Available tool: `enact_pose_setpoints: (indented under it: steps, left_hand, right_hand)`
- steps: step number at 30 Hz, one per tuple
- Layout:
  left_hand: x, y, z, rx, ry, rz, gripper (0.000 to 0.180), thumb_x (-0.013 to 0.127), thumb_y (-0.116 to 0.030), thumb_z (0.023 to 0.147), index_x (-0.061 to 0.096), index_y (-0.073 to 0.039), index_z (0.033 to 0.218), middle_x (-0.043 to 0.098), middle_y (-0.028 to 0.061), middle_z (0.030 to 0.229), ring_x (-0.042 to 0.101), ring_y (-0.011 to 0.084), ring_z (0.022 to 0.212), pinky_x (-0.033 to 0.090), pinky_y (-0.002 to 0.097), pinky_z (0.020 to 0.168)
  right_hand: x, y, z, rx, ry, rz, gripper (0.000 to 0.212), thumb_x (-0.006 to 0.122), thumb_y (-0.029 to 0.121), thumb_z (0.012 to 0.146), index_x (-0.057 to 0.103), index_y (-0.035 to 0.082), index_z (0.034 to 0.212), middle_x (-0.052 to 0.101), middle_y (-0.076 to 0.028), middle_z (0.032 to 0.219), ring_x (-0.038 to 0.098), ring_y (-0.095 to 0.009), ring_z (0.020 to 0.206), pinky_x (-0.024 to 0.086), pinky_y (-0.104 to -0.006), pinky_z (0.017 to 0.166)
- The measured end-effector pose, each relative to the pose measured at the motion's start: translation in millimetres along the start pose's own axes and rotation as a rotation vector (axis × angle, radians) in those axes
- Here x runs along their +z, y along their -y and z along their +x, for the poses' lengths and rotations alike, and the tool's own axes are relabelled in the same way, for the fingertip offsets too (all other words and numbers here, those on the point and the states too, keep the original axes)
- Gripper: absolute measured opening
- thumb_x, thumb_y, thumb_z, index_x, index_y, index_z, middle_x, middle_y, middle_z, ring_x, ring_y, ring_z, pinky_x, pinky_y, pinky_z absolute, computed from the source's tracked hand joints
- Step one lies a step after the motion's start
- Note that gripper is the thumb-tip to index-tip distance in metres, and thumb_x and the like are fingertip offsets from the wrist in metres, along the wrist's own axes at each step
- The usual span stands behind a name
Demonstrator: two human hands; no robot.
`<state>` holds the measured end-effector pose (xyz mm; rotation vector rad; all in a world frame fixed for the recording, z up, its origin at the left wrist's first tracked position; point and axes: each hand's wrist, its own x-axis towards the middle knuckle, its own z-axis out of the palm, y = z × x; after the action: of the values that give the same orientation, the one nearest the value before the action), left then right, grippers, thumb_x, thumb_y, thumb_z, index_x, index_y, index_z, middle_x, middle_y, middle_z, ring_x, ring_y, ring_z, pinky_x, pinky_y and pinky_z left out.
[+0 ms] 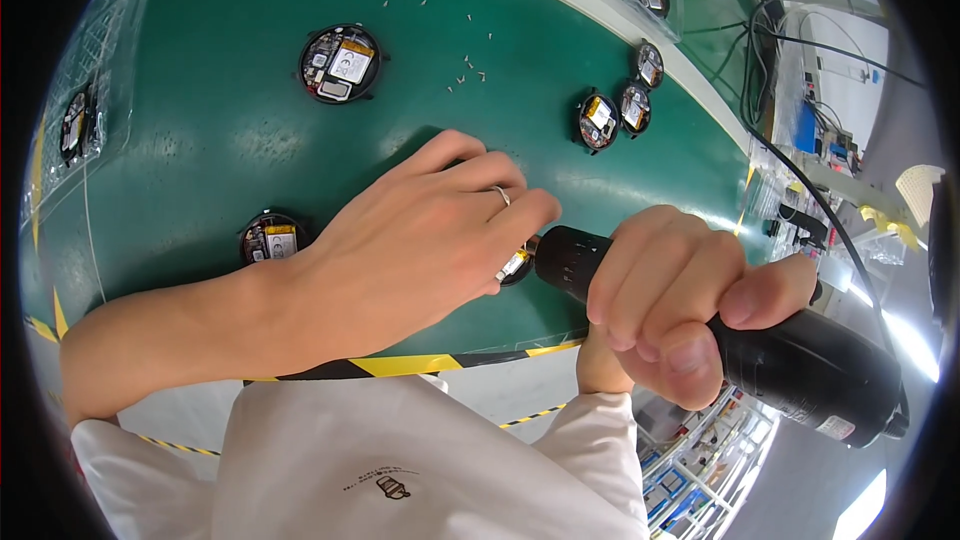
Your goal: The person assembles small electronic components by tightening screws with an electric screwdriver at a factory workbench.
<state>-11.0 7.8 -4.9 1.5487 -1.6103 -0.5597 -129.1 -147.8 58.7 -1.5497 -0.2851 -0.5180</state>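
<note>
My right hand (665, 290) is wrapped round a black corded electric screwdriver (815, 365). The tool lies nearly level, its bit pointing left at a round black watch module (516, 268). Curled over that module is my left hand (430, 215), with a ring on one finger. Most of the module is hidden beneath the hand; only a strip of its rim and a white-and-yellow battery show. The fingers also hide the bit's tip, so I cannot tell whether it touches a screw. By my left wrist lies another open watch module (272, 238), partly covered.
A watch module (340, 63) lies on the green mat (220, 30), with several tiny screws (465, 70) scattered to its right. More modules (597, 122) sit at the right. Clear plastic trays (110, 70) stand at the far left and far right. The screwdriver's black cable (790, 160) hangs at right.
</note>
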Motion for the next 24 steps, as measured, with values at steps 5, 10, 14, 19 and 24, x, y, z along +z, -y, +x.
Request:
enact_pose_setpoints:
  steps: [5, 10, 14, 19, 24]
  left_hand:
    - [-1, -2, 1, -0.014, 0.039, 0.018, 0.057, 0.084, -0.013, 0.069, 0.057, -0.005, 0.119, 0.067, 0.0050, 0.113, 0.059, 0.0244, 0.111, 0.041, 0.0393, 0.100]
    - [1, -1, -1, -0.019, 0.014, 0.010, 0.058, 0.085, -0.013, 0.069, 0.057, -0.005, 0.119, 0.067, 0.0047, 0.114, 0.059, 0.0242, 0.111, 0.041, 0.0391, 0.100]
    - [2, -1, -2, -0.016, 0.003, 0.030, 0.058, 0.085, -0.012, 0.068, 0.057, -0.005, 0.119, 0.067, 0.0050, 0.112, 0.059, 0.0238, 0.111, 0.041, 0.0388, 0.101]
    - [1, 0, -1, -0.020, 0.033, 0.033, 0.058, 0.085, -0.013, 0.069, 0.058, -0.005, 0.120, 0.067, 0.0039, 0.110, 0.059, 0.0227, 0.110, 0.041, 0.0380, 0.101]
    - [1, 1, -1, -0.021, 0.068, 0.053, 0.056, 0.084, -0.013, 0.070, 0.058, -0.005, 0.119, 0.066, 0.0025, 0.107, 0.059, 0.0211, 0.109, 0.040, 0.0372, 0.102]
  right_hand:
    - [-2, -2, 1, 0.008, 0.013, 0.053, 0.028, 0.060, 0.000, 0.089, 0.037, 0.011, 0.103, 0.052, -0.003, 0.069, 0.051, -0.013, 0.049, 0.047, -0.0276, 0.042]
    - [6, -5, 2, -0.015, 0.032, -0.008, 0.058, 0.065, 0.003, 0.090, 0.042, 0.013, 0.142, 0.053, -0.002, 0.070, 0.050, -0.013, 0.048, 0.047, -0.0292, 0.042]
    - [12, 7, -1, 0.079, 0.040, -0.092, 0.053, 0.066, 0.006, 0.093, 0.045, 0.022, 0.139, 0.053, -0.002, 0.073, 0.052, -0.014, 0.050, 0.046, -0.0289, 0.044]
    - [9, 4, 1, 0.041, 0.001, -0.004, 0.036, 0.060, 0.004, 0.095, 0.045, 0.016, 0.126, 0.051, -0.003, 0.072, 0.051, -0.015, 0.051, 0.045, -0.0294, 0.045]
    - [-1, 2, 3, 0.043, 0.037, 0.069, 0.031, 0.056, 0.003, 0.096, 0.044, 0.011, 0.124, 0.048, -0.004, 0.073, 0.049, -0.015, 0.053, 0.045, -0.0291, 0.048]
